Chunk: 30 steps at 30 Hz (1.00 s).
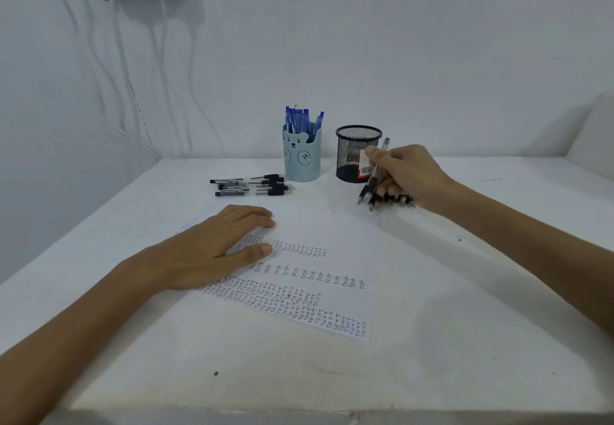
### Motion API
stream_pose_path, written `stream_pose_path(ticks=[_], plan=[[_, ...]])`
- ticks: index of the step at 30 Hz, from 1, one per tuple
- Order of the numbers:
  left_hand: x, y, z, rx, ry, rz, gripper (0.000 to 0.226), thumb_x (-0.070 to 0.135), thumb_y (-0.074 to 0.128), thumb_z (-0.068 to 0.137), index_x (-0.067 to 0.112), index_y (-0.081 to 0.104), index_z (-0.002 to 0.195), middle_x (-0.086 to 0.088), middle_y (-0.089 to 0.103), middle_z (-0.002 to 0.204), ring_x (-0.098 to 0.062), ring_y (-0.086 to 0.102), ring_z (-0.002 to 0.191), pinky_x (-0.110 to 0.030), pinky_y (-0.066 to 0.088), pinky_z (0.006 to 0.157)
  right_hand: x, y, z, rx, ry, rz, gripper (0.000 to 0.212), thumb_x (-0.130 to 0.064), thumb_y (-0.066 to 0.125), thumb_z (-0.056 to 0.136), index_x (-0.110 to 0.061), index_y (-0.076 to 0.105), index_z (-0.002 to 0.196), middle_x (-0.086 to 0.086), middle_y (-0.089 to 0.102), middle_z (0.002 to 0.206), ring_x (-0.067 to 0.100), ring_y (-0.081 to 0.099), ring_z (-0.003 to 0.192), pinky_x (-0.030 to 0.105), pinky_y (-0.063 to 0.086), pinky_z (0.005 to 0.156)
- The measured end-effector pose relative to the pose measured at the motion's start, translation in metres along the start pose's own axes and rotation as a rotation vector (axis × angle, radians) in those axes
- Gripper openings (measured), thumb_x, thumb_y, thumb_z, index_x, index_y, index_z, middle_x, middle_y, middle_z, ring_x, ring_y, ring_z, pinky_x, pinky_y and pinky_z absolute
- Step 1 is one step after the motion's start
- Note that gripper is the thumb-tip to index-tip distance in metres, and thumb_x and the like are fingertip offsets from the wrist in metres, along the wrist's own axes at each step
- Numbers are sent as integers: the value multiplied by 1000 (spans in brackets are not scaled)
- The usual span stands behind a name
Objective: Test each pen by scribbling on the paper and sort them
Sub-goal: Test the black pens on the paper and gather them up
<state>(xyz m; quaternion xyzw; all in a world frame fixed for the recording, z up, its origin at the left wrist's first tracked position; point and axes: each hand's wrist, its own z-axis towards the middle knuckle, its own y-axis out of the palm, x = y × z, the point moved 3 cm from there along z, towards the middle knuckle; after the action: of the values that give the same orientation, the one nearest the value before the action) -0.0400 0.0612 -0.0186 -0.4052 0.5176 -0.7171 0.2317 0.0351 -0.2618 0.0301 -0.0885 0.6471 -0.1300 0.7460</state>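
A white sheet of paper [332, 235] covered with rows of small handwritten test marks lies in the middle of the table. My left hand [212, 245] rests flat on its left part, fingers straight. My right hand [405, 172] pinches a black-grip pen [373, 175] held upright, just right of the paper's far corner. More black-tipped pens [395, 200] lie under that hand. A pile of several black pens [255, 185] lies left of a blue bear cup [301, 155] holding several blue pens [300, 120]. A black mesh cup [352, 155] stands beside my right hand.
The white table [432, 341] meets a white wall at the back. Cables [159, 59] hang down the wall at the far left. A white block [594, 135] sits at the far right edge.
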Motion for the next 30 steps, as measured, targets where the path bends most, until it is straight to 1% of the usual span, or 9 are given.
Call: stream_pose_path(ticks=[3,5,9,12,14,16,23,27,30], plan=[[0,0,0,2,6,3,57,62,41,99,37,42,150,32,33,153,15,21,144,2,15,108,-2,-21,18,140,-91,-385,54,-49,64,96,-8,66,61,-1,62,44,3,52,34,15,44,47],[0,0,0,4,12,11,57,62,42,99,36,43,150,31,33,153,15,20,144,3,15,108,3,-30,34,173,-77,-509,58,-49,63,97,-8,64,56,-3,57,37,5,52,37,21,44,54],[-1,0,0,2,18,32,57,63,43,99,38,41,151,33,32,153,15,21,144,2,16,108,9,-30,62,200,-76,-684,58,-43,63,97,-8,52,52,0,54,41,13,52,49,27,47,64],[0,0,0,1,26,34,58,62,45,99,37,41,151,32,32,153,13,21,145,1,17,109,9,-24,71,220,-85,-743,56,-39,63,98,-9,40,56,4,49,51,18,46,55,32,41,57],[0,0,0,2,27,31,58,61,46,99,36,41,151,31,32,153,14,21,144,1,16,109,8,-22,72,236,-73,-759,55,-38,63,98,-10,37,59,6,44,55,26,46,65,31,31,49],[-1,0,0,5,31,32,58,61,46,99,36,41,151,30,32,154,13,21,145,1,16,110,8,-22,74,245,-47,-753,53,-37,63,97,-9,37,60,7,44,59,28,49,73,29,29,48],[-1,0,0,-2,26,33,59,62,48,98,37,40,152,32,31,153,15,20,144,3,15,108,8,-26,71,235,20,-786,53,-44,66,94,-9,41,64,7,45,67,29,52,77,27,29,48],[-2,0,0,-1,18,32,62,63,48,97,37,40,152,31,31,154,16,20,144,3,15,107,3,-23,66,218,35,-851,53,-44,58,99,-6,43,65,7,44,69,30,52,80,27,30,49],[-2,0,0,-2,17,37,61,63,48,97,37,40,152,32,30,154,16,19,144,3,14,107,-5,-24,63,231,11,-911,46,-31,54,100,-5,42,63,7,43,70,24,48,64,26,29,49]])
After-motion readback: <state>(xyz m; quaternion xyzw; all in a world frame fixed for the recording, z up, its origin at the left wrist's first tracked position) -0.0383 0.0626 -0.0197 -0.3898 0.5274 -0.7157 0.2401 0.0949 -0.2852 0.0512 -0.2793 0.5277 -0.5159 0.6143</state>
